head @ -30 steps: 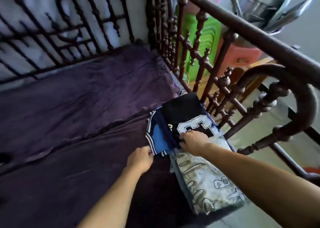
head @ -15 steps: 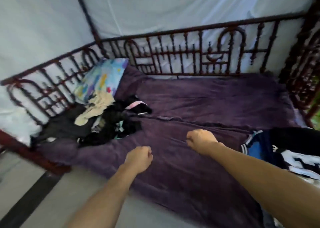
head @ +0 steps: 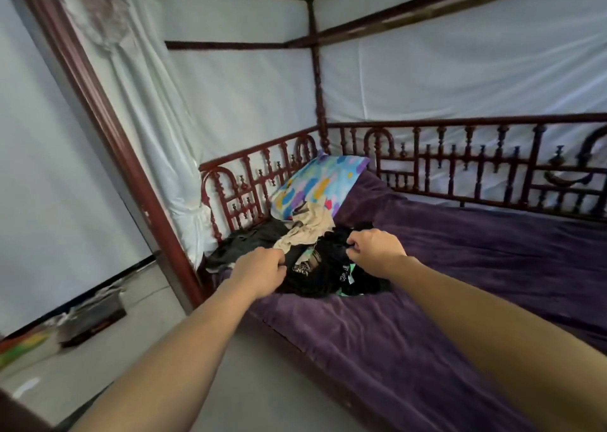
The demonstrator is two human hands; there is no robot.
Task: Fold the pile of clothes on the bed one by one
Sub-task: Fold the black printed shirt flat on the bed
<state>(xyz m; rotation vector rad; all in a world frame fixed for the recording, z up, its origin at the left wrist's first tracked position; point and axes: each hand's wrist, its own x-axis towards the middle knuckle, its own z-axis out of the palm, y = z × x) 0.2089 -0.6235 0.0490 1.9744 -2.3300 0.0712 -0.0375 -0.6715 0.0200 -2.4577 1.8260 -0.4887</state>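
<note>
A loose pile of unfolded clothes (head: pixel 315 267) lies at the left end of the bed, on the purple blanket (head: pixel 460 283). Most of it is black, with a beige garment (head: pixel 305 231) on top and a dark grey one (head: pixel 243 244) at the left. My left hand (head: pixel 261 272) has its fingers curled at the pile's left edge, on a black garment with a printed logo (head: pixel 303 267). My right hand (head: pixel 374 251) pinches black cloth at the pile's right side. Both arms reach in from the bottom of the view.
A colourful pillow (head: pixel 318 185) leans against the dark red wooden railing (head: pixel 249 182) behind the pile. A thick bed post (head: pixel 124 142) stands at the left. White netting hangs all round. A dark box (head: pixel 95 316) sits on the floor at the left.
The view has swung from the folded stack at the bed's right end to the unfolded pile at the left. Both hands, empty fists half a second ago, have reached into the pile.
</note>
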